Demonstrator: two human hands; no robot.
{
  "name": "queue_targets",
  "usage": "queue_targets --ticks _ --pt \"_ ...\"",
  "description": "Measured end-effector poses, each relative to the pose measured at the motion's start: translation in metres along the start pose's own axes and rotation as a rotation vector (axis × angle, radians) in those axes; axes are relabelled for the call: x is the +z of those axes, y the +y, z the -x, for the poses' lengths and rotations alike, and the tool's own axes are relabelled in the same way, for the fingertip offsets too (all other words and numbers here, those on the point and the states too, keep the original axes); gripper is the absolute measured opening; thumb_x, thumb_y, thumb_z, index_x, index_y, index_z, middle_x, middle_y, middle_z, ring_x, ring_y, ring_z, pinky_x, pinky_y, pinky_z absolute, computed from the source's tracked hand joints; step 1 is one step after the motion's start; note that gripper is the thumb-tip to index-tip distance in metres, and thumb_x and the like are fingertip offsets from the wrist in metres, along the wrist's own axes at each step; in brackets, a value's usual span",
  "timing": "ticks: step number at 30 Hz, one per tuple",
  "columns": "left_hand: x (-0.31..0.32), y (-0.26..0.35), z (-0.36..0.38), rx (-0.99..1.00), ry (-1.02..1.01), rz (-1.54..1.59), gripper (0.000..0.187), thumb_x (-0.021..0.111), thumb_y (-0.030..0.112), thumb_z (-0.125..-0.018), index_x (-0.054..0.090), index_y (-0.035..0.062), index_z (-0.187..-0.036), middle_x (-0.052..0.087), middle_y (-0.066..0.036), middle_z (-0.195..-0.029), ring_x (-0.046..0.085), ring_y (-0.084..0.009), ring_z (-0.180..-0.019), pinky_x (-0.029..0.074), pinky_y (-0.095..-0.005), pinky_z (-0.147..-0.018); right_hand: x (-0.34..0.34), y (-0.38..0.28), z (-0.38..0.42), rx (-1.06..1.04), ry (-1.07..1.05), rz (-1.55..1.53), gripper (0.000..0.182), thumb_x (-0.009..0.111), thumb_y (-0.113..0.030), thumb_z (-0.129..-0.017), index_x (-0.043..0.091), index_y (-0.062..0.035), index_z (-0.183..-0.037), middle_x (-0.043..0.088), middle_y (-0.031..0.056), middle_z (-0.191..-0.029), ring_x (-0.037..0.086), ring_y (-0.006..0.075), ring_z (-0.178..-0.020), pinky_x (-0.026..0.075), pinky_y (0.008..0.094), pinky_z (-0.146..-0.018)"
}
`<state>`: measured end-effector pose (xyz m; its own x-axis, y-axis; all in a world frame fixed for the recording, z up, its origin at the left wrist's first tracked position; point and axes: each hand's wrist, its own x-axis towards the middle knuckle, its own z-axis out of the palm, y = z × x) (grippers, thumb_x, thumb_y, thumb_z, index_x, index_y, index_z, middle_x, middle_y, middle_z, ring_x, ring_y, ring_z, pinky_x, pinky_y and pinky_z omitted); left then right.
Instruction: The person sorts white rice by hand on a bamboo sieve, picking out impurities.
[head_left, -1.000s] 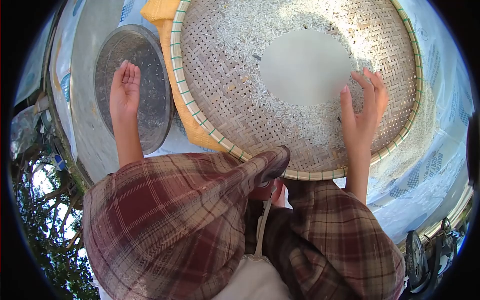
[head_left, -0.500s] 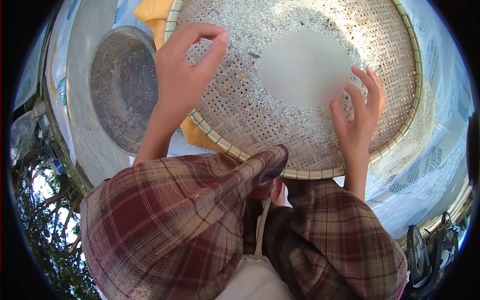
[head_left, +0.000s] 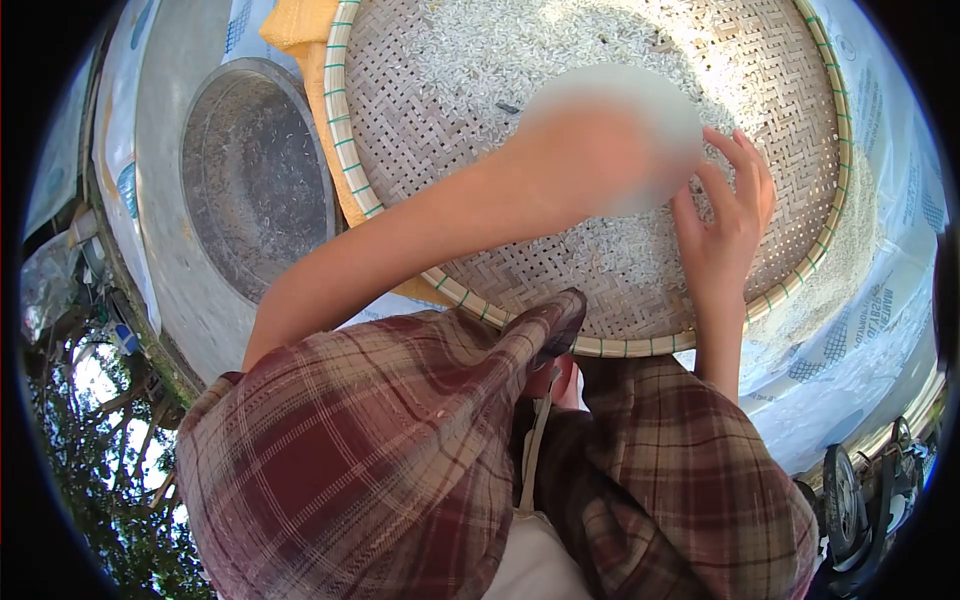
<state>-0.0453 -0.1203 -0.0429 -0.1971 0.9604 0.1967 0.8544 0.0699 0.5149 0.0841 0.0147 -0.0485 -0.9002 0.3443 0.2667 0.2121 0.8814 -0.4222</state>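
A round woven bamboo winnowing tray (head_left: 620,310) with a green-stitched rim spreads in front of me, carrying white rice grains (head_left: 455,65). My left hand (head_left: 605,145) reaches across it over the rice. A round blur covers that hand, so its fingers and anything in them are hidden. On the tray's right side, my right hand (head_left: 725,225) is held with its fingers bent and apart. Its foremost fingertips lie at the blur's edge, and I see nothing held in it. A small dark bit (head_left: 507,107) lies among the grains.
Left of the tray stands a dark grey basin (head_left: 255,180) with scattered grains inside. Yellow cloth or sacking (head_left: 300,40) shows beside the tray. Pale printed plastic sheeting (head_left: 850,330) and a heap of grain (head_left: 855,230) lie to the right. A motorcycle (head_left: 870,510) stands at lower right.
My left hand has swung right from the tray's left side into the blurred area over the rice. The right hand has stayed nearly in place.
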Motion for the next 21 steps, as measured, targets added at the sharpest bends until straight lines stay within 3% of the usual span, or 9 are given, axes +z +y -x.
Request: queue_targets --ticks 7,11,14,16,17,19,21 --pt "-0.001 0.004 -0.005 0.179 -0.065 -0.336 0.010 0.061 0.011 -0.065 0.056 0.0093 -0.073 0.053 -0.001 -0.077 0.056 -0.0146 -0.073 0.046 -0.0273 -0.064 0.000 0.004 0.001 0.019 -0.006 -0.017 0.012 0.069 -0.011 -0.072 0.066 -0.0136 -0.084 0.058 0.0004 -0.109 0.047 0.0245 -0.114 0.033 0.0381 -0.094" --pt "-0.001 0.004 -0.009 0.195 -0.096 -0.346 0.012 0.064 0.010 -0.064 0.055 0.0094 -0.072 0.053 -0.001 -0.078 0.056 -0.0146 -0.073 0.047 -0.0277 -0.064 0.001 0.004 0.001 0.030 0.000 -0.035 0.010 0.069 -0.011 -0.073 0.065 -0.0119 -0.082 0.058 0.0010 -0.108 0.047 0.0253 -0.114 0.033 0.0391 -0.094" --pt "-0.003 -0.001 -0.009 0.089 -0.015 -0.106 0.014 0.066 0.007 -0.065 0.056 0.0088 -0.074 0.055 -0.001 -0.077 0.057 -0.0153 -0.070 0.047 -0.0270 -0.063 0.001 0.005 0.002 0.043 -0.004 -0.074 0.010 0.068 -0.010 -0.073 0.064 -0.0107 -0.082 0.058 0.0024 -0.108 0.047 0.0262 -0.114 0.033 0.0396 -0.095" --pt "-0.013 -0.003 -0.009 -0.216 -0.058 0.391 0.012 0.066 0.006 -0.070 0.058 0.0074 -0.079 0.057 -0.001 -0.075 0.057 -0.0142 -0.067 0.048 -0.0250 -0.062 0.000 0.004 0.001 0.045 0.009 -0.091 0.009 0.068 -0.009 -0.073 0.064 -0.0102 -0.082 0.058 0.0032 -0.108 0.047 0.0269 -0.114 0.033 0.0397 -0.095" --pt "-0.015 -0.004 -0.007 -0.216 -0.059 0.391 0.012 0.066 0.006 -0.070 0.058 0.0074 -0.079 0.057 -0.001 -0.075 0.057 -0.0142 -0.067 0.048 -0.0250 -0.062 -0.001 0.004 0.000 0.047 0.023 -0.108 0.009 0.068 -0.009 -0.073 0.063 -0.0097 -0.082 0.058 0.0039 -0.108 0.048 0.0277 -0.114 0.033 0.0399 -0.095" --pt "-0.017 -0.006 -0.003 -0.543 -0.039 0.916 0.011 0.064 0.008 -0.075 0.061 0.0060 -0.086 0.058 -0.001 -0.072 0.057 -0.0120 -0.065 0.047 -0.0230 -0.063 -0.001 0.002 0.000 0.059 0.040 -0.134 0.009 0.068 -0.008 -0.074 0.063 -0.0091 -0.082 0.058 0.0043 -0.107 0.048 0.0281 -0.114 0.033 0.0400 -0.095" --pt "-0.018 -0.010 0.000 -0.557 -0.025 0.868 0.012 0.064 0.008 -0.076 0.062 0.0060 -0.088 0.058 -0.001 -0.074 0.056 -0.0112 -0.066 0.046 -0.0231 -0.062 -0.003 0.002 0.000 0.071 0.055 -0.156 0.009 0.067 -0.007 -0.074 0.063 -0.0085 -0.082 0.058 0.0047 -0.107 0.048 0.0285 -0.114 0.033 0.0401 -0.095"
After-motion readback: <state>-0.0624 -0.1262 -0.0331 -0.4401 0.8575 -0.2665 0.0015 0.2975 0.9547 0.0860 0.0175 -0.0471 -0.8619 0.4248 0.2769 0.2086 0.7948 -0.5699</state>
